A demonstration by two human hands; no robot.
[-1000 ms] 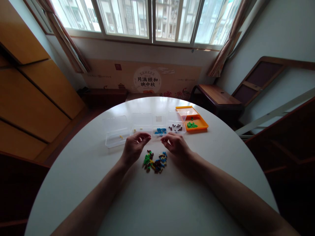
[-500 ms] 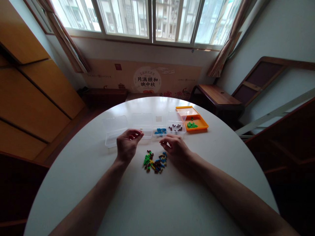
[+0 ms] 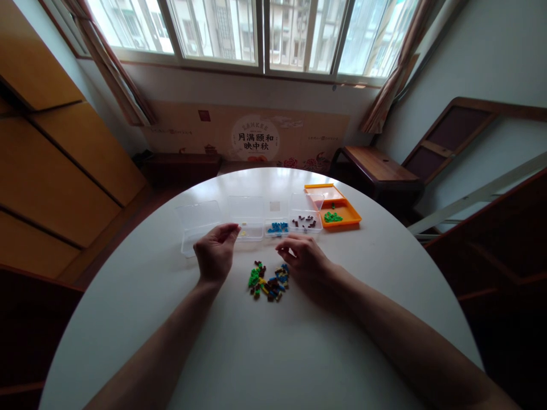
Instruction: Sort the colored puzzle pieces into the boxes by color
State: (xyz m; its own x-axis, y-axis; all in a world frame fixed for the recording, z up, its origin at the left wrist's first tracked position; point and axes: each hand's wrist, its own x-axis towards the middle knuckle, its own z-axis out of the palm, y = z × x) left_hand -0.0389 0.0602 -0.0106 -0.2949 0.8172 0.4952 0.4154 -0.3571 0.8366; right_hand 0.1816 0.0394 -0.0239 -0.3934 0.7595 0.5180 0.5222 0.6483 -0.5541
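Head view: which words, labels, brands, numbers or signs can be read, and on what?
"月满颐和": wall panel, upper line.
"映中秋": same panel, lower line.
Arched letters above: too blurred to read surely.
Small side lettering: unreadable.
Red square: any mark too small.
Orange box: no readable text.

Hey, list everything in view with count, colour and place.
Loose toy bricks: many, mixed green, brown, blue, yellow, between the hands
Clear plastic boxes: four, colourless, in a row beyond
Yellowish pieces: few, second box from left
Blue bricks: many, third box
Dark brown bricks: several, fourth box
Orange box: one, orange, right end of row
Green bricks: many, inside it
Round table: one, white, centre
Window: one, pale-framed, top
Curtains: two, pinkish-brown, flanking it
Printed panel: one, beige, below it
Cabinet: one, orange-brown, far left
Panelled frame: one, brown, right
Left hand: one, bare, fingertips near second box
Right hand: one, bare, right of loose bricks
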